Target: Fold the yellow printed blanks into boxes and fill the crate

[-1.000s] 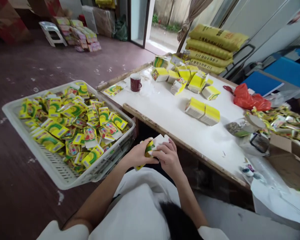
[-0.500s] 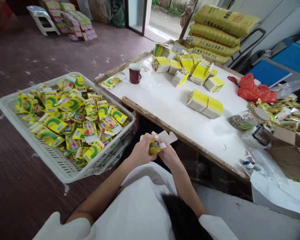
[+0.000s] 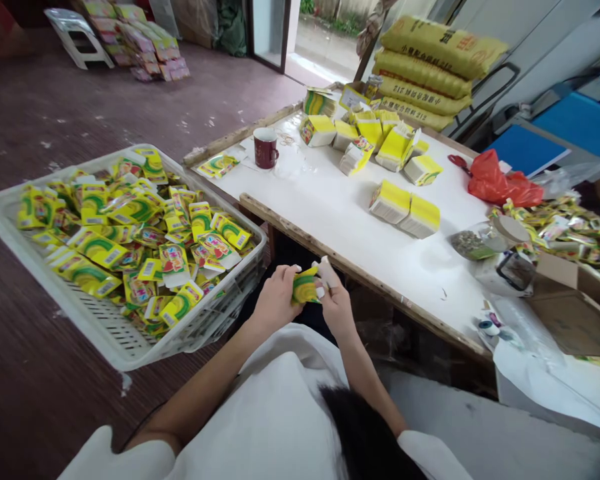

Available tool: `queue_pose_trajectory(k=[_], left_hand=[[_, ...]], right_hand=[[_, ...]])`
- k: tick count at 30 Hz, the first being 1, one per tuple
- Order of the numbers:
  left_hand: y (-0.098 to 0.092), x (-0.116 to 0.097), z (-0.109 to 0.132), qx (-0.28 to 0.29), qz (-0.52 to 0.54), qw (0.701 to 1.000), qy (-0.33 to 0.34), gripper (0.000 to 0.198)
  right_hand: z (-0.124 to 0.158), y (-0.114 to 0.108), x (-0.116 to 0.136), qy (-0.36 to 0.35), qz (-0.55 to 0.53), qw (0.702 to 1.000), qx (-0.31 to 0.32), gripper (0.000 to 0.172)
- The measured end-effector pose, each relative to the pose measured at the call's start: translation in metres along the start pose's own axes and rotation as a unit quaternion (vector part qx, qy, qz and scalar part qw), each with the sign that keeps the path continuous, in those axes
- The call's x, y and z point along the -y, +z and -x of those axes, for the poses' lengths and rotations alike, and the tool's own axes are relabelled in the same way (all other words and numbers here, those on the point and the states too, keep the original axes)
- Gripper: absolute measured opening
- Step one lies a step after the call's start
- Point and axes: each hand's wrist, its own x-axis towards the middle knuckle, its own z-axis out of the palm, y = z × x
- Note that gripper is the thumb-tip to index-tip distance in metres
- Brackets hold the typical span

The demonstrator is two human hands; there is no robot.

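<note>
Both hands meet over my lap, just below the table's near edge. My left hand [image 3: 275,300] and my right hand [image 3: 334,303] are closed on one small yellow-and-green carton [image 3: 306,288], pinching it from either side. Its white flap sticks up by my right fingers. To my left a white plastic basket [image 3: 125,350] holds several folded cartons of the same yellow-green print. On the white table [image 3: 340,213] lie stacks of flat yellow cartons [image 3: 405,208], nearest about an arm's length ahead.
A dark red mug [image 3: 265,147] stands at the table's far left corner. A red plastic bag [image 3: 500,183], a heap of small sachets [image 3: 570,230] and an open cardboard box [image 3: 575,300] lie to the right. Yellow sacks [image 3: 430,67] are piled behind; a white stool [image 3: 77,37] stands far left.
The carton's white flaps, spread open earlier, are now mostly folded in. My hands stayed over my lap, and the view shifted slightly.
</note>
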Motion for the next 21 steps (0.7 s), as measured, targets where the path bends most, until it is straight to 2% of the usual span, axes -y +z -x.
queue_pose_trajectory(k=[2,4,7,11,14,18,19,21], left_hand=[[-0.004,0.003,0.002,-0.028,0.0,1.0,0.012,0.06],[-0.009,0.007,0.002,-0.056,0.026,0.997,0.042,0.055],[-0.019,0.014,-0.001,-0.083,0.049,0.992,0.077,0.052],[-0.03,0.019,-0.004,-0.073,0.072,0.991,0.087,0.051],[-0.032,0.02,-0.004,-0.06,0.086,0.991,0.089,0.052],[-0.03,0.018,-0.002,-0.056,0.087,0.992,0.076,0.05],[-0.029,0.018,-0.002,-0.058,0.089,0.992,0.07,0.051],[-0.027,0.018,-0.001,-0.059,0.093,0.992,0.057,0.053]], right_hand=[[-0.001,-0.002,-0.006,-0.042,0.041,0.998,-0.039,0.063],[-0.001,-0.003,-0.012,-0.107,0.1,0.988,-0.047,0.059],[-0.004,-0.009,-0.017,-0.174,0.16,0.972,-0.016,0.044],[-0.013,-0.026,-0.014,-0.209,0.122,0.968,0.064,0.032],[-0.019,-0.034,-0.007,-0.2,0.077,0.97,0.114,0.024],[-0.015,-0.025,-0.001,-0.125,0.046,0.986,0.098,0.014],[-0.013,-0.021,-0.001,-0.103,0.039,0.99,0.087,0.018],[-0.009,-0.013,-0.001,-0.065,0.003,0.995,0.077,0.041]])
